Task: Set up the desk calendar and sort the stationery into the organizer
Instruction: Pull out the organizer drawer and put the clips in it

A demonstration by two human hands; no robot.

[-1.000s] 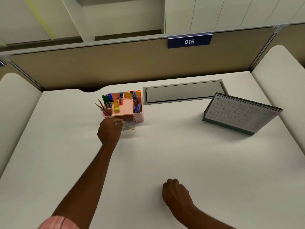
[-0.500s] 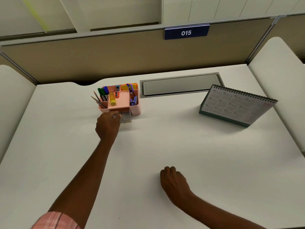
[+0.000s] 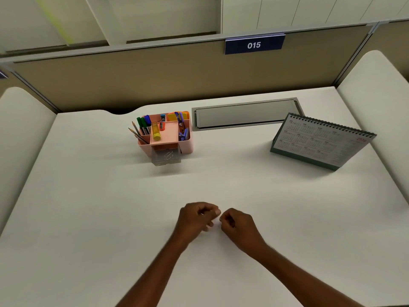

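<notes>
A pink organizer (image 3: pixel 187 145) stands at the back of the white desk (image 3: pixel 88 207), left of centre. It holds pencils, green and blue markers (image 3: pixel 143 125), a yellow glue stick (image 3: pixel 156 131), sharpeners, sticky notes and purple clips. Its clear front drawer (image 3: pixel 166 156) is pulled out, with paper clips inside. The desk calendar (image 3: pixel 321 142) stands upright at the back right. My left hand (image 3: pixel 197 217) and my right hand (image 3: pixel 236 222) rest side by side on the desk near me, fingers curled, almost touching. I see nothing in either.
A grey cable hatch (image 3: pixel 245 115) is set into the desk behind the organizer and calendar. A tan partition with a blue "015" plate (image 3: pixel 254 45) closes the back. Padded white side panels (image 3: pixel 380 103) flank the desk.
My left hand has left the organizer's drawer and drawn back to the near middle of the desk, beside my right hand. The drawer stays pulled out.
</notes>
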